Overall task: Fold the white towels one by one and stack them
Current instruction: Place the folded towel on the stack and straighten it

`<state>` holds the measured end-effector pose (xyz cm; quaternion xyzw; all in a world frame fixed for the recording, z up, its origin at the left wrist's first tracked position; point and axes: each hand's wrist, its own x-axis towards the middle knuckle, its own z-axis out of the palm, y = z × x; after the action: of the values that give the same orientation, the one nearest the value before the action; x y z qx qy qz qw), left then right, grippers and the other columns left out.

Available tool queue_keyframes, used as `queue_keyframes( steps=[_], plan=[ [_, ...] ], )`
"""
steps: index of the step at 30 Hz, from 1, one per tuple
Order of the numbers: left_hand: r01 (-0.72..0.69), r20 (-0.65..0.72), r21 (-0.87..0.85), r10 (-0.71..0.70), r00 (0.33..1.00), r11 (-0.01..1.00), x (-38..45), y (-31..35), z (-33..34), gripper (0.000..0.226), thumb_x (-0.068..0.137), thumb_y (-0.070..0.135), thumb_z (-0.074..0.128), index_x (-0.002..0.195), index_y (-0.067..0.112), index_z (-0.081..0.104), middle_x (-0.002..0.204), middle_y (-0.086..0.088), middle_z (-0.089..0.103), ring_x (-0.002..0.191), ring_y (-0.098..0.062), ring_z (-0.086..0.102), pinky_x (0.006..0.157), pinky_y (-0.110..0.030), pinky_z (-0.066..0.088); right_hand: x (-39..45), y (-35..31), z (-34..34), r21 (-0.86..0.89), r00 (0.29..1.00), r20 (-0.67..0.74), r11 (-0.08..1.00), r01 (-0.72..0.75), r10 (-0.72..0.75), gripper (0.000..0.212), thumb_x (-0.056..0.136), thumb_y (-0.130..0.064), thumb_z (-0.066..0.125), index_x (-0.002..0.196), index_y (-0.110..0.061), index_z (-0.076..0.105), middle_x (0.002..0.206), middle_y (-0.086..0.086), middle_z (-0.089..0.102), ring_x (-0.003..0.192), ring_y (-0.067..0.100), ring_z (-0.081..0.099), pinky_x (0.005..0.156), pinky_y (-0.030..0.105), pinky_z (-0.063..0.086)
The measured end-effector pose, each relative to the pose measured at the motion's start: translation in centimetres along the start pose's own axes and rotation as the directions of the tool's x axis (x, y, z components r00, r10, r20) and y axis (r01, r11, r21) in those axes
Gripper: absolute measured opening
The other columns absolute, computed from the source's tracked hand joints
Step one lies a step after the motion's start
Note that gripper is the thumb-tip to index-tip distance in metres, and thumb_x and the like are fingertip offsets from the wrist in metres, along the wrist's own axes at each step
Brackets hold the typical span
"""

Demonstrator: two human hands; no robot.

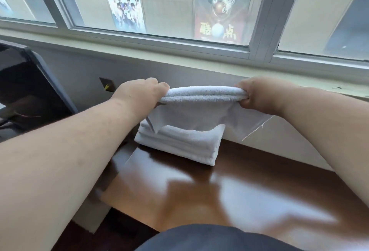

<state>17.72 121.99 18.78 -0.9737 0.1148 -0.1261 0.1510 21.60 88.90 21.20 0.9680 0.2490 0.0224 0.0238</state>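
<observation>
Both the left hand and right hand were clamped on the ends of a folded towel held over the stack, looked light and floppy, so gripping both ends made sense.

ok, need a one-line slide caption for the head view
Both hands, left and right, hold a folded white towel above the towel stack on a brown table.

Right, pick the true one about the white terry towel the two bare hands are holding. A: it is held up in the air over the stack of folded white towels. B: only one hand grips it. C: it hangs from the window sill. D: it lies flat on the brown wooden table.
A: the left hand and right hand each grip an end of the white terry towel, which hangs above the stack of folded white towels.
</observation>
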Motion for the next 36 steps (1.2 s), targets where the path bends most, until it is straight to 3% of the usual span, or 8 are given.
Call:
queue_keyframes(
  steps=[3, 7, 10, 16, 20, 27, 31, 36],
  plan=[
    [-0.061, 0.014, -0.013, 0.061, 0.998, 0.998, 2.2, -2.4, 0.8, 0.039, 0.09, 0.012, 0.056, 0.113, 0.034, 0.033, 0.087, 0.004, 0.036, 0.077, -0.023, 0.047, 0.06, -0.036, 0.04, 2.0, -1.3, -0.1, -0.019, 0.997, 0.025, 0.998, -0.067, 0.067, 0.006, 0.085, -0.028, 0.058, 0.083, -0.028, 0.053, 0.081, -0.006, 0.058, 0.076, 0.022, 0.057, 0.073, 0.041, 0.051],
    [-0.127, 0.01, -0.003, 0.127, 0.992, 0.992, 4.5, -4.6, 1.8, 0.047, 0.083, 0.006, 0.055, 0.118, 0.03, 0.036, 0.089, 0.003, 0.036, 0.081, -0.023, 0.045, 0.06, -0.036, 0.035, 3.9, -2.3, 0.6, -0.083, 0.991, 0.006, 0.988, -0.133, 0.134, 0.006, 0.086, -0.032, 0.055, 0.084, -0.031, 0.049, 0.079, -0.009, 0.056, 0.073, 0.02, 0.056, 0.062, 0.036, 0.048],
    [-0.166, 0.007, 0.009, 0.166, 0.986, 0.986, 6.3, -5.7, 2.5, 0.055, 0.075, 0.001, 0.055, 0.12, 0.027, 0.035, 0.09, 0.002, 0.035, 0.081, -0.024, 0.042, 0.063, -0.036, 0.035, 5.1, -2.7, 1.2, -0.112, 0.985, -0.013, 0.979, -0.172, 0.171, 0.006, 0.087, -0.034, 0.054, 0.089, -0.034, 0.048, 0.083, -0.011, 0.055, 0.077, 0.022, 0.056, 0.059, 0.033, 0.044],
    [-0.205, -0.002, 0.0, 0.205, 0.979, 0.979, 9.2, -7.7, 5.2, 0.053, 0.081, 0.008, 0.059, 0.121, 0.027, 0.03, 0.099, -0.001, 0.039, 0.085, -0.022, 0.035, 0.066, -0.035, 0.032, 8.0, -3.2, 2.1, -0.192, 0.974, -0.098, 0.956, -0.221, 0.206, 0.016, 0.091, -0.034, 0.053, 0.106, -0.034, 0.051, 0.096, -0.009, 0.059, 0.077, 0.023, 0.054, 0.049, 0.026, 0.026],
    [-0.236, -0.034, 0.058, 0.239, 0.971, 0.97, 10.7, -8.8, 6.9, 0.065, 0.074, 0.001, 0.06, 0.121, 0.028, 0.025, 0.1, -0.001, 0.038, 0.084, -0.021, 0.033, 0.067, -0.033, 0.033, 9.5, -3.9, 3.1, -0.269, 0.975, -0.127, 0.94, -0.211, 0.182, 0.025, 0.093, -0.03, 0.053, 0.118, -0.026, 0.05, 0.104, -0.004, 0.061, 0.086, 0.028, 0.061, 0.056, 0.03, 0.035],
    [-0.272, -0.011, 0.058, 0.273, 0.962, 0.961, 12.2, -10.0, 10.1, 0.072, 0.067, -0.003, 0.061, 0.121, 0.029, 0.024, 0.097, 0.001, 0.034, 0.082, -0.02, 0.031, 0.068, -0.032, 0.03, 11.8, -4.8, 4.8, -0.352, 0.983, -0.115, 0.92, -0.175, 0.143, 0.024, 0.095, -0.022, 0.049, 0.119, -0.021, 0.048, 0.106, 0.0, 0.062, 0.088, 0.028, 0.061, 0.056, 0.03, 0.029],
    [-0.297, -0.01, 0.064, 0.298, 0.955, 0.953, 12.8, -9.9, 11.0, 0.073, 0.069, -0.002, 0.061, 0.124, 0.029, 0.025, 0.103, -0.001, 0.04, 0.083, -0.02, 0.03, 0.07, -0.032, 0.03, 12.6, -4.3, 5.3, -0.359, 0.984, -0.105, 0.917, -0.176, 0.147, 0.027, 0.094, -0.019, 0.049, 0.121, -0.02, 0.046, 0.106, 0.0, 0.061, 0.087, 0.028, 0.06, 0.056, 0.031, 0.036],
    [-0.337, 0.002, 0.08, 0.338, 0.941, 0.938, 13.6, -9.4, 11.5, 0.075, 0.07, -0.002, 0.059, 0.129, 0.031, 0.026, 0.109, -0.001, 0.042, 0.092, -0.022, 0.042, 0.074, -0.031, 0.035, 12.6, -3.9, 6.9, -0.364, 0.988, -0.051, 0.919, -0.152, 0.143, 0.034, 0.094, -0.021, 0.051, 0.128, -0.022, 0.044, 0.109, 0.001, 0.06, 0.087, 0.027, 0.061, 0.058, 0.033, 0.043]
  ],
)
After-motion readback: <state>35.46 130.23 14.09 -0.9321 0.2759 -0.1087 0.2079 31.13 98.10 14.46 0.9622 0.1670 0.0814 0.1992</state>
